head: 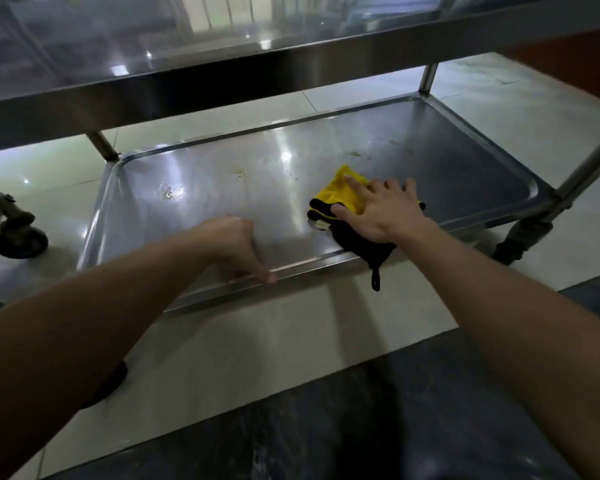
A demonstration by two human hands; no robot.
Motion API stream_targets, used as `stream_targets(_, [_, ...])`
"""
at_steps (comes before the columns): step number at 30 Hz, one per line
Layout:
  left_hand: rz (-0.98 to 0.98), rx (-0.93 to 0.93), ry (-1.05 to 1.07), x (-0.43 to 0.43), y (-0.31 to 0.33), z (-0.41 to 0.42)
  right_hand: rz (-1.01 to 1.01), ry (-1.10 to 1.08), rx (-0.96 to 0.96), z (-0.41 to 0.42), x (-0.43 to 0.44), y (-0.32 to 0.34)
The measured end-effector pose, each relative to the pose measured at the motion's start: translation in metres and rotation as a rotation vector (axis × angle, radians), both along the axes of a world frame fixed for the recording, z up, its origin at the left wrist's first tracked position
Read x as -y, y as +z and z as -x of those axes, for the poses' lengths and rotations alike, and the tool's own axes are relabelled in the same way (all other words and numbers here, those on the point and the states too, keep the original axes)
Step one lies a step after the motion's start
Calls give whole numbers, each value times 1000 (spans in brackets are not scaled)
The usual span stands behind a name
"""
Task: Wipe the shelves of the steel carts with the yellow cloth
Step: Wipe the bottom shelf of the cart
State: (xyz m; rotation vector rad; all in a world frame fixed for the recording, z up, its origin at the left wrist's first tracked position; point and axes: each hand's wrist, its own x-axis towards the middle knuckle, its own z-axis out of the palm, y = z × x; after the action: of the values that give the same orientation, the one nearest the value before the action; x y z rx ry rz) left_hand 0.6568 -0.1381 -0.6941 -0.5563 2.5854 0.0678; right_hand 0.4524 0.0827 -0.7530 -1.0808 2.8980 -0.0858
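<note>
One wheel [20, 237] shows at far left of the frame, beside the corner of the lower shelf [465, 161]. Just right of that corner, wet spots [168, 192] lie on the steel, unwiped.

At lower centre my left hand [236, 247] grips the shelf's near rim, fingers [257, 268] curled over the edge, which I judge is bracing the frame against rolling.

Right of centre the cloth [343, 188] lies bunched on the shelf, yellow side up, its black part trailing over the near rim. My right hand [378, 213] presses it down, fingers spread wide and flat on top, not pinching.

More smears [355, 154] sit just beyond the cloth.

To do this well I would press with the whole palm, sweep in long overlapping passes toward the left spots, gather the trailing black part under the hand first, and work into the rim's corners, where liquid is likely to pool.
</note>
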Motion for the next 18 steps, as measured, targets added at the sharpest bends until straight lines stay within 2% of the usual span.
stream_targets(2, [3,-58,-5,-14,0,13,134,131,-143,6,0,4])
stream_targets(5, [-11,-90,7,-37,-2,33,89,319,-79,10,0,-3])
stream_targets(8, [-13,-74,-11,-44,-8,44,5,244,95,-3,11,-25])
stream_targets(14, [66,-53,-66,-42,-6,40,66,142,70,-29,72,-36])
stream_targets(18, [81,-26,-44,-48,-2,41,105,170,113,-13,65,-34])
